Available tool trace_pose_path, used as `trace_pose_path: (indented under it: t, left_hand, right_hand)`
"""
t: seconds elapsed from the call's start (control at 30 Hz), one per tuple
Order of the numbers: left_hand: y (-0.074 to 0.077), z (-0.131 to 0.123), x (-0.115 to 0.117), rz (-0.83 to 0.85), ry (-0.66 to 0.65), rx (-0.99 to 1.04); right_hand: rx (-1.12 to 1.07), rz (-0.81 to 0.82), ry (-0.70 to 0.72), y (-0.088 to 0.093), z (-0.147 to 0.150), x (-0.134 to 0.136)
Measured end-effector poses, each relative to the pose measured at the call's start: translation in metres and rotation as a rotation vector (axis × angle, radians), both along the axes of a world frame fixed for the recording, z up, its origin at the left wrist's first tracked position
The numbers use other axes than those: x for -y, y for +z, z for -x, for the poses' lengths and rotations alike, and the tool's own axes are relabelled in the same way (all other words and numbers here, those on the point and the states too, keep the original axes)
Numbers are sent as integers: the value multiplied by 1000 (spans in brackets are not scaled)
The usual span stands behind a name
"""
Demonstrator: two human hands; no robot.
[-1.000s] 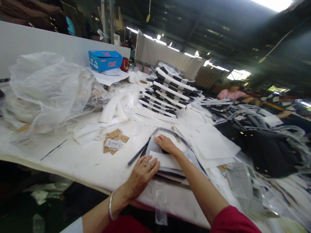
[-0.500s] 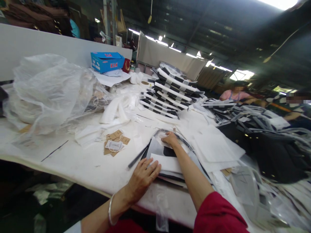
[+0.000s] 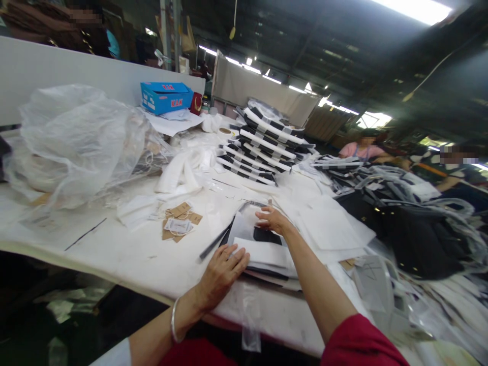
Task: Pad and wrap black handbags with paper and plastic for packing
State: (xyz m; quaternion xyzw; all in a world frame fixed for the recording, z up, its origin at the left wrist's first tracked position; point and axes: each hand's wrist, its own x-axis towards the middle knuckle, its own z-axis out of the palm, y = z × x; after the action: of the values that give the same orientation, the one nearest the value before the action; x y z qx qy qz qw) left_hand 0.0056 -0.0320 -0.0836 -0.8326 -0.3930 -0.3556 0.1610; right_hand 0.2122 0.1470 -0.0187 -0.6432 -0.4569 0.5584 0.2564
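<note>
A flat black-and-white bag in clear plastic wrap (image 3: 263, 249) lies in front of me on the white table (image 3: 125, 254). My left hand (image 3: 223, 272) rests flat on its near left corner, fingers spread, a bangle on the wrist. My right hand (image 3: 272, 219) lies on the far end of the bag with the fingers stretched out over the plastic. Neither hand grips anything.
A stack of striped black-and-white bags (image 3: 265, 147) stands behind. Brown tags (image 3: 181, 221) lie left of the bag. A big clear plastic sack (image 3: 80, 137) fills the left, a blue box (image 3: 165, 96) the back. Black bags (image 3: 415, 234) pile up right. Other people sit at far right.
My right hand has slid further away along the bag toward its far end. My left hand has stayed flat on the near corner.
</note>
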Motion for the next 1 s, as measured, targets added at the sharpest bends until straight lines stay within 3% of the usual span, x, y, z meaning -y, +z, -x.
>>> trace_pose_path:
  t: [0.17,0.37,0.53,0.7,0.87,1.0]
  left_hand:
    - [-1,0,0,0,0,8]
    - [-2,0,0,11,-8,4]
    - [-3,0,0,23,-7,-4]
    - [-3,-1,1,37,-10,7]
    - [-3,-3,0,46,-18,26]
    - [-2,-4,0,59,-8,107]
  right_hand:
    - [110,13,35,-1,2,5]
    - [-69,-177,-106,-8,27,0]
    - [-255,-328,-230,9,34,-2]
    - [-167,-484,1,26,15,52]
    - [306,-733,294,6,4,128]
    - [563,-1003,437,-8,9,154]
